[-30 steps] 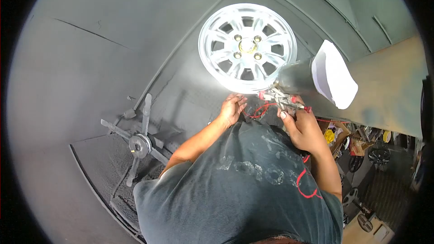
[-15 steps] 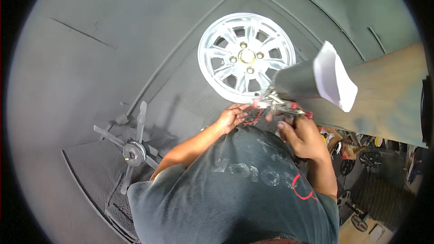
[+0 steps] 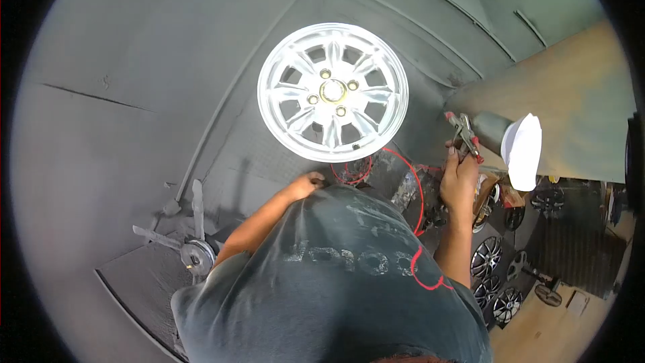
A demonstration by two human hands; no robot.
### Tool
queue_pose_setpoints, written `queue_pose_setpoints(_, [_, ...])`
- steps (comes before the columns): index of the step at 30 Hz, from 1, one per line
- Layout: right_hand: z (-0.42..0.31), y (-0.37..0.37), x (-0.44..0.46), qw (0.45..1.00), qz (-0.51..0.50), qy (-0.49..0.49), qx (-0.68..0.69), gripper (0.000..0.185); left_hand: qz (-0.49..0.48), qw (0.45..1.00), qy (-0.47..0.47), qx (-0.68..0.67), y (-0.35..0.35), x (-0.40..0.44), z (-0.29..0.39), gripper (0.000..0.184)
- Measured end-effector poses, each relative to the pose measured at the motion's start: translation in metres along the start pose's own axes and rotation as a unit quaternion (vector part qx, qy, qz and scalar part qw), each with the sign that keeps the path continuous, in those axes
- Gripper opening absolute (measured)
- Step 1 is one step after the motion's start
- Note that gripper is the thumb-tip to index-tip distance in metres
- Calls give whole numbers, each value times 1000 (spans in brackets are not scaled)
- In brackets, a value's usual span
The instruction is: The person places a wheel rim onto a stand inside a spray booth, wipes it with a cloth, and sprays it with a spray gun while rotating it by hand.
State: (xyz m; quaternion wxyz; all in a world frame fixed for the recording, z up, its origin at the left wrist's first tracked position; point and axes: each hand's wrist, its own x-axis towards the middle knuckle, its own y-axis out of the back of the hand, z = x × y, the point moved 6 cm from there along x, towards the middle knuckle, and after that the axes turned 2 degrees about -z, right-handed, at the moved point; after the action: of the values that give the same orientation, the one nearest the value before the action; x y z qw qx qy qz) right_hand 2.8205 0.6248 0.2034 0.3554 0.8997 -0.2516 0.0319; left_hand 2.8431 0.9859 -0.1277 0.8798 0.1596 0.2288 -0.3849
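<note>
A spray gun (image 3: pixel 462 136) is gripped in my right hand (image 3: pixel 460 185), out to the right of my body. Its grey cup (image 3: pixel 492 131) points right, with a crumpled white paper cover (image 3: pixel 524 151) over the end. In front of me a bright silver alloy wheel (image 3: pixel 363 121) faces up, its bolt holes and centre gold-toned; what bears it is hidden. My left hand (image 3: pixel 308 185) is close to my shirt below the wheel, fingers curled; anything inside them is hidden. A thin red hose (image 3: pixel 418 191) loops between the wheel and my right forearm.
At the lower left stands a metal stand with arms and a round hub (image 3: pixel 197 255). Grey walls (image 3: pixel 134 47) surround the wheel, and a tan panel (image 3: pixel 571 107) is at right. Several other wheels (image 3: pixel 486 257) lie on the floor at lower right, near a cardboard box (image 3: pixel 485 191).
My right hand has carried the spray gun right and away from the wheel. The left hand has drawn back toward my shirt, its fingers curling. The view has shifted, showing more wheels.
</note>
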Motion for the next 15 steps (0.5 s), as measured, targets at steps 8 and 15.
queue_pose_setpoints(8, [192, -24, -105, 980, -93, -112, -139, 24, -74, 972, 139, 172, -3, -30, -18, 48])
queue_pose_setpoints(15, [194, -21, -72, 968, -244, -60, -27, 11, 10, 982, 100, 158, -84, 19, 37, 47])
